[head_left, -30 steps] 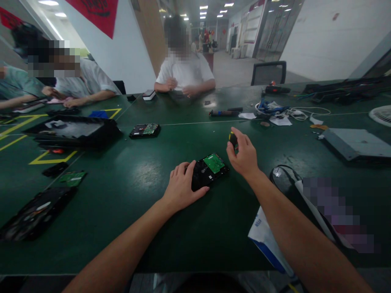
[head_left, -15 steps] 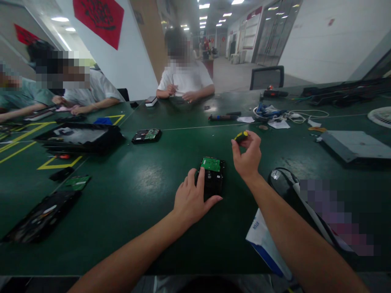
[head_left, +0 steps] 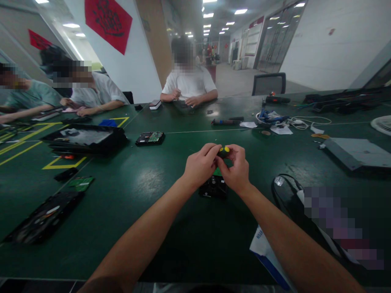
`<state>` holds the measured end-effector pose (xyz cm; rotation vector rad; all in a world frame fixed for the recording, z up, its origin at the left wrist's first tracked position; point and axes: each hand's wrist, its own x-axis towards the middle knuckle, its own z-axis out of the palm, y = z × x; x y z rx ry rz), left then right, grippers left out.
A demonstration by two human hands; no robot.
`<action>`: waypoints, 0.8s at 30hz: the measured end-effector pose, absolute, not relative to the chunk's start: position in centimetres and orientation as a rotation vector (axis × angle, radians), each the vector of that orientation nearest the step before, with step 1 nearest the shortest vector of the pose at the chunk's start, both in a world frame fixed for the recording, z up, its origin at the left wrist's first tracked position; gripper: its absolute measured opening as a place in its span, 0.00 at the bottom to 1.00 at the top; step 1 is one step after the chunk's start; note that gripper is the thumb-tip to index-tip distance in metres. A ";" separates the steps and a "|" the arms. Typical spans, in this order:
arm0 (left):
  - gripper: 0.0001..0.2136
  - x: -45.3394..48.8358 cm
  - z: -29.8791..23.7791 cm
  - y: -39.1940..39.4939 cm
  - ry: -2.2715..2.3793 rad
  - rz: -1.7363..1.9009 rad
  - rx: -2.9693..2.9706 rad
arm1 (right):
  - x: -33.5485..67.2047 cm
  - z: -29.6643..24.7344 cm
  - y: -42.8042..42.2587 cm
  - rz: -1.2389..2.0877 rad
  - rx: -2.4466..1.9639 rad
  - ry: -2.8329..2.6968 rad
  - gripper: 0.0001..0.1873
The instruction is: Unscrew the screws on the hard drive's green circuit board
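Observation:
A hard drive (head_left: 213,189) with a green circuit board lies on the green table in front of me, its far part hidden by my hands. Above it, my right hand (head_left: 237,167) grips a small yellow-and-black screwdriver (head_left: 224,152) by the handle. My left hand (head_left: 200,166) has closed fingers against the screwdriver's other side. The shaft and tip are hidden behind my fingers.
Another hard drive (head_left: 150,138) lies farther left, near a black tray (head_left: 84,136). An opened black device (head_left: 45,213) rests at the near left. A grey metal box (head_left: 359,152) and tangled cables (head_left: 273,116) are right. Co-workers sit across the table.
My left hand has lifted off the hard drive and come up to the screwdriver. My right hand has moved left and slightly down, bringing the screwdriver over the drive.

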<state>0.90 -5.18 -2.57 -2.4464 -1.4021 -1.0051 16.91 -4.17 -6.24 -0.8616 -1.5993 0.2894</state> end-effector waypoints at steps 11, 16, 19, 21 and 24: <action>0.08 -3.2 0.6 -2.8 -1.643 -1.522 -2.283 | 19.9 -9.2 0.2 0.309 -1.252 -1.713 0.15; 0.08 -3.3 3.4 -4.0 -1.508 -1.760 -2.329 | 20.8 -11.3 1.9 0.484 -1.462 -1.645 0.14; 0.07 -3.8 3.1 -3.1 -1.609 -1.815 -2.258 | 21.1 -11.6 2.4 0.529 -1.512 -1.620 0.16; 0.05 -4.3 2.4 -2.2 -1.735 -1.763 -2.230 | 21.2 -11.7 2.7 0.550 -1.543 -1.618 0.16; 0.06 -5.1 1.6 -1.3 -1.965 -1.593 -2.237 | 21.3 -11.5 3.1 0.573 -1.591 -1.630 0.15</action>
